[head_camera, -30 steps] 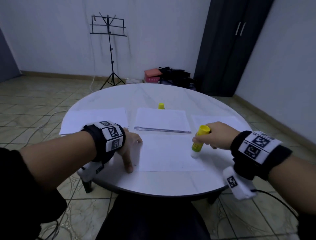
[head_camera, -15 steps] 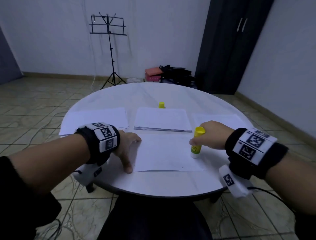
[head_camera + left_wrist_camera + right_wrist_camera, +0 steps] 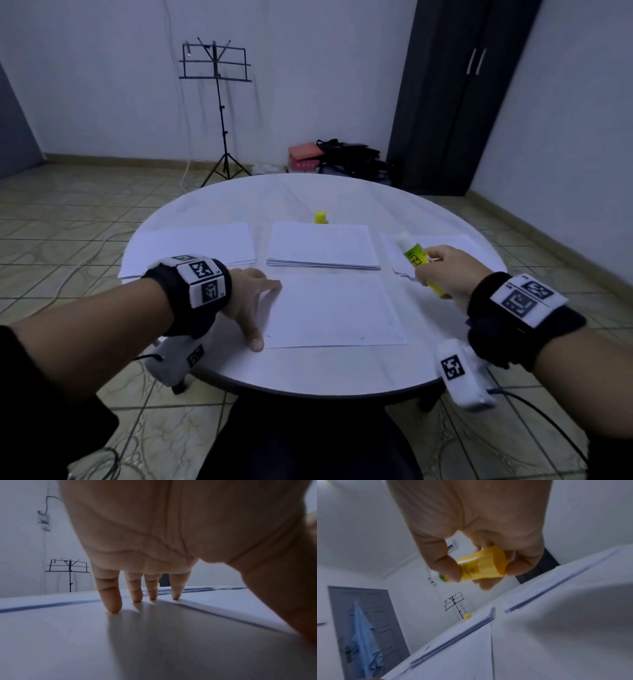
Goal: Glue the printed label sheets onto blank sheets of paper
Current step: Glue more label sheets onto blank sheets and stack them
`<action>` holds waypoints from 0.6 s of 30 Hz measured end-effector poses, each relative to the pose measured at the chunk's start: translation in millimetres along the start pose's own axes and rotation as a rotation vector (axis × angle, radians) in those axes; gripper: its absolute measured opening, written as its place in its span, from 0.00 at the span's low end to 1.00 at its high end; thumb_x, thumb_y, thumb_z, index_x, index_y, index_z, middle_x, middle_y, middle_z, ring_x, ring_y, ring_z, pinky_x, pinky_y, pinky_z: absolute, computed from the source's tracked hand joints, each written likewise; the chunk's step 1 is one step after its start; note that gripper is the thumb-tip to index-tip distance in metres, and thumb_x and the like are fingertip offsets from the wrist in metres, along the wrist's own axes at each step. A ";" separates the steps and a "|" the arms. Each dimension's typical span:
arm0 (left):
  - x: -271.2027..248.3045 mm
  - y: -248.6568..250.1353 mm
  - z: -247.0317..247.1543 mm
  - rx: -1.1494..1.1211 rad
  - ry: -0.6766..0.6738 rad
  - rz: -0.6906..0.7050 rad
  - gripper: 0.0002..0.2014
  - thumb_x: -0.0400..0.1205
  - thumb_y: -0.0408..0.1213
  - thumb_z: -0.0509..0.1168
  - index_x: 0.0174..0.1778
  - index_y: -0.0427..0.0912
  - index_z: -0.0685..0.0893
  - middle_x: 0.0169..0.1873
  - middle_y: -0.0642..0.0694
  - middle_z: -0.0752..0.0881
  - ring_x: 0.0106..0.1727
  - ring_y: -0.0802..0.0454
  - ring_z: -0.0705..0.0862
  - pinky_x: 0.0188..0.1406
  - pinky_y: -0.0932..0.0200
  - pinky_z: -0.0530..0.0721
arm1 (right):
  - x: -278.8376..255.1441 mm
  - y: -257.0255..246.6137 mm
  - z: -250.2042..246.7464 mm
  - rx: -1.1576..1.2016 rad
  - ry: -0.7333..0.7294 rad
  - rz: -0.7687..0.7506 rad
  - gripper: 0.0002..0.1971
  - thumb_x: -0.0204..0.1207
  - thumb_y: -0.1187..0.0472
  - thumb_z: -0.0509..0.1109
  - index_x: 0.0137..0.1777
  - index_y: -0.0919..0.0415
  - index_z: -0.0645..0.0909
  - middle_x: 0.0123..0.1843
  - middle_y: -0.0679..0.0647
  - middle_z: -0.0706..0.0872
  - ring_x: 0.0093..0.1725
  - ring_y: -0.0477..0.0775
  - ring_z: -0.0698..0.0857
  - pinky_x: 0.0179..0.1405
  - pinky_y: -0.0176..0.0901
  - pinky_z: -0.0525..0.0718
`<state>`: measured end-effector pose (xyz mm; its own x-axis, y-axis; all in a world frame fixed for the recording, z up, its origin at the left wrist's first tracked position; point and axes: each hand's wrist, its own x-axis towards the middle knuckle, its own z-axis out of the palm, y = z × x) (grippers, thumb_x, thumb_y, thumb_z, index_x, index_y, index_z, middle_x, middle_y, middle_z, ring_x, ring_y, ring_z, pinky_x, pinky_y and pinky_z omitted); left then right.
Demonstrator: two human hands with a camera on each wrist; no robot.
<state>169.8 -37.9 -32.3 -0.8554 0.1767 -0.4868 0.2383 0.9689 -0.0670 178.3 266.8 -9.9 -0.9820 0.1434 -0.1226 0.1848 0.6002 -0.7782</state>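
Note:
A single white sheet (image 3: 334, 310) lies at the near middle of the round white table (image 3: 308, 371). My left hand (image 3: 251, 301) rests at the sheet's left edge with straight spread fingers (image 3: 111, 601) on the table and the paper edge. My right hand (image 3: 445, 270) grips a yellow glue stick (image 3: 419, 260) lifted off the paper and tilted, its white glue end pointing up and left. In the right wrist view the fingers curl round the yellow base (image 3: 484, 563).
A paper stack (image 3: 322, 245) lies in the middle, another stack (image 3: 191, 245) at the left and more sheets (image 3: 452, 240) at the right under my right hand. A yellow cap (image 3: 321, 217) stands behind the middle stack. A music stand (image 3: 219, 113) and a dark wardrobe (image 3: 455, 96) are beyond the table.
My right hand has lifted the glue stick off the front sheet, moved it right and turned its glue end upward. My left hand stays at the sheet's left edge.

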 end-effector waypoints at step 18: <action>-1.5 -2.4 -4.1 -0.097 -0.021 0.049 0.53 0.69 0.59 0.75 0.84 0.56 0.48 0.83 0.51 0.47 0.84 0.50 0.52 0.79 0.53 0.55 | 24.6 13.2 11.1 -0.112 0.054 0.303 0.32 0.65 0.66 0.78 0.68 0.64 0.69 0.54 0.67 0.83 0.46 0.63 0.84 0.53 0.55 0.84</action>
<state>168.6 -39.8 -27.8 -0.8340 0.2212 -0.5055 0.2329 0.9716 0.0410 156.1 269.5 -30.0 -0.8788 0.3683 -0.3034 0.4744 0.6060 -0.6385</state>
